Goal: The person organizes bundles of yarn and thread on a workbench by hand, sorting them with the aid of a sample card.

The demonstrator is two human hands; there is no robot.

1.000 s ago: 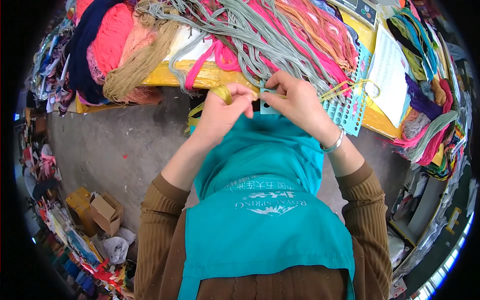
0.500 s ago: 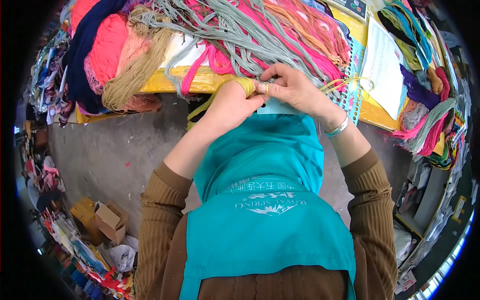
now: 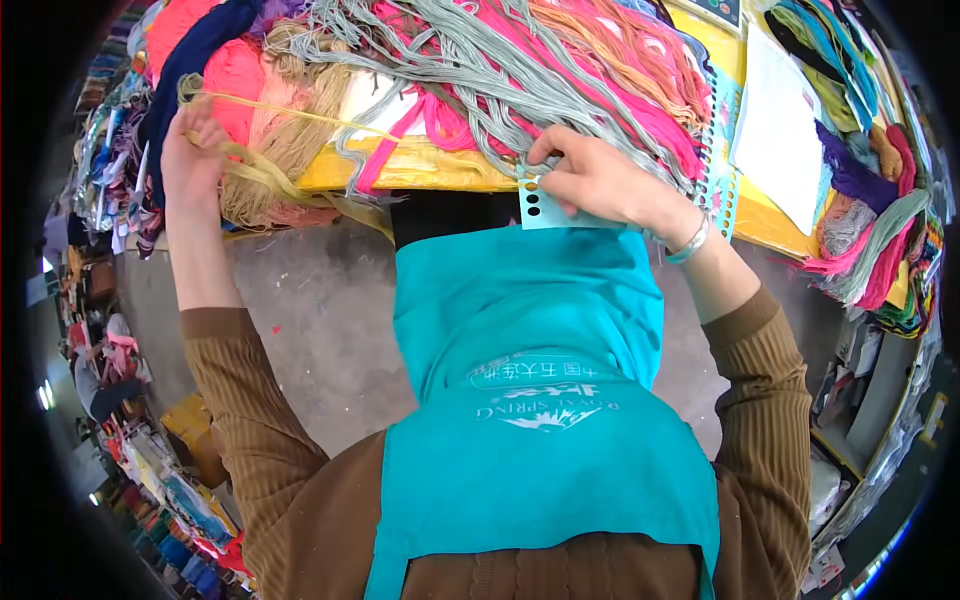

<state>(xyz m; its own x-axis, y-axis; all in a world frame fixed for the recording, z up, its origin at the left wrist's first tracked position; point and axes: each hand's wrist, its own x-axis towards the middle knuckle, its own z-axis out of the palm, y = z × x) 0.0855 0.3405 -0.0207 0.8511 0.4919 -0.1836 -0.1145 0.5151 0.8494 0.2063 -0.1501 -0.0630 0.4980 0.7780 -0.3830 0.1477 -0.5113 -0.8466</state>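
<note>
My left hand (image 3: 195,150) is raised at the left, its fingers curled round yellow thread (image 3: 265,172), which is blurred by motion. One strand stretches from it toward the middle. My right hand (image 3: 595,180) is at the table's front edge, thumb and fingers bent together over a pale blue card with punched holes (image 3: 545,212). What its fingertips pinch is too small to make out. Grey yarn (image 3: 440,65) and pink yarn (image 3: 445,122) lie just beyond the hands.
The yellow table edge (image 3: 430,168) runs across the front. White paper sheets (image 3: 780,130) lie at the right, beside more coloured yarn bundles (image 3: 870,220). Navy yarn (image 3: 190,70) hangs at the left. A cardboard box (image 3: 195,430) is on the floor, lower left.
My left hand has moved far left from beside my right hand, drawing the yellow thread out. The loop at the right is gone from there. More of the punched card shows.
</note>
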